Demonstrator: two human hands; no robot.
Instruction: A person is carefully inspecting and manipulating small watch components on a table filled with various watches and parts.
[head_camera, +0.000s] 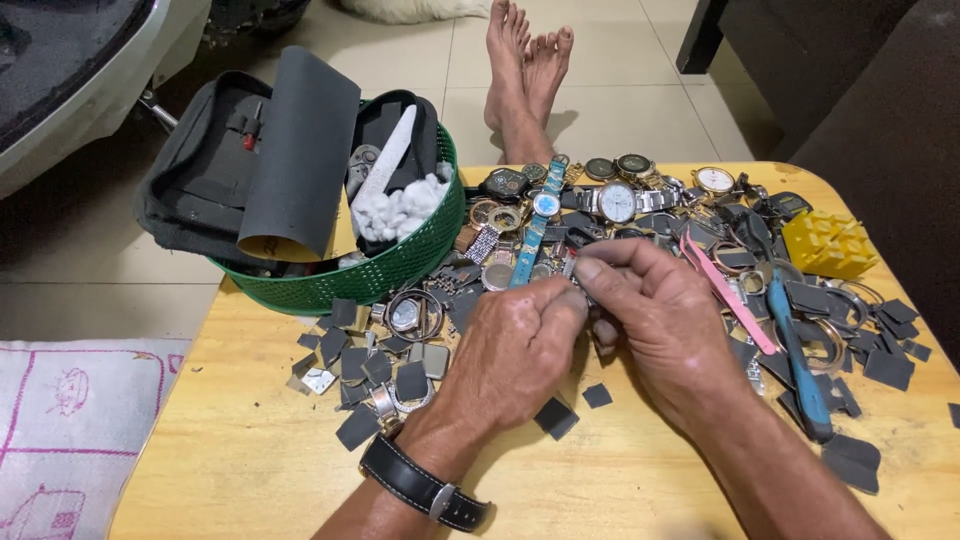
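My left hand (515, 350) and my right hand (655, 315) meet over the middle of a small yellow wooden table (250, 450). Their fingertips pinch together on a small metal part (578, 285), mostly hidden between the fingers. A black strap watch (425, 488) sits on my left wrist. Just beyond the hands lie several wristwatches, among them a blue-strapped watch (540, 225) and a silver steel watch (617, 202). Small dark grey sandpaper squares (555, 417) are scattered around both hands.
A green plastic basket (390, 270) at the table's far left holds a dark sandpaper roll (300, 150), cotton and a black pouch. At the right lie a blue-handled tool (800, 355), pink tweezers (725, 290) and a yellow block (828, 243). Bare feet (525, 60) rest on the tile floor beyond.
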